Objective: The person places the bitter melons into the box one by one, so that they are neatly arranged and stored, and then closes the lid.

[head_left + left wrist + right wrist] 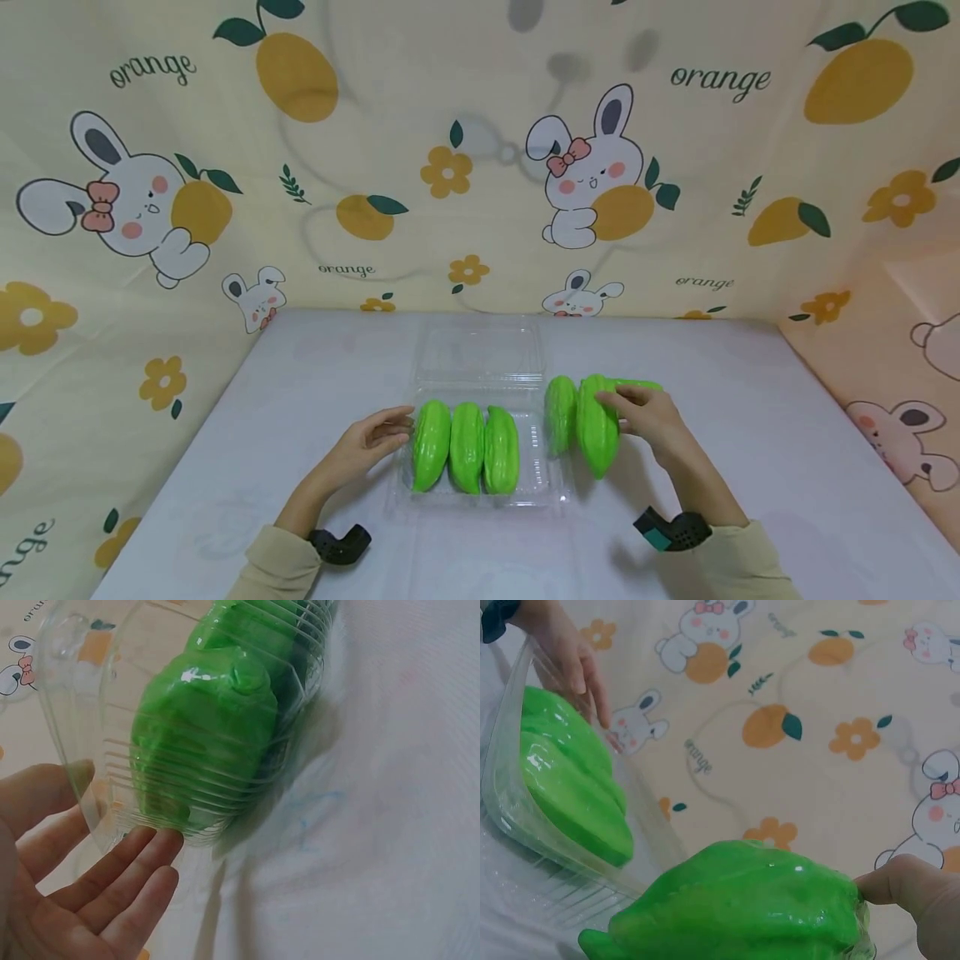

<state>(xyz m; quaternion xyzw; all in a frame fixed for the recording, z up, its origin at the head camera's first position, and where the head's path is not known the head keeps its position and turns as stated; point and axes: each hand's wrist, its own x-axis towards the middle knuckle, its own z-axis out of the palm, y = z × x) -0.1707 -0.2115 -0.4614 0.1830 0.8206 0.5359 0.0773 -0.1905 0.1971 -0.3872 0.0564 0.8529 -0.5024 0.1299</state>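
My right hand grips a glossy, ridged green bitter melon, thumb on its near side, just right of a clear plastic box. In the right wrist view this bitter melon fills the lower middle, its narrow end pointing left. Three similar bitter melons lie side by side in the clear box, whose lid is folded back. My left hand is at the box's left wall, with fairly straight fingertips touching or very near the plastic; exact contact is hard to tell.
Another green bitter melon stands at the box's right edge. One more lies crosswise behind my right hand, partly hidden. The white tabletop meets a patterned cloth at the back and sides.
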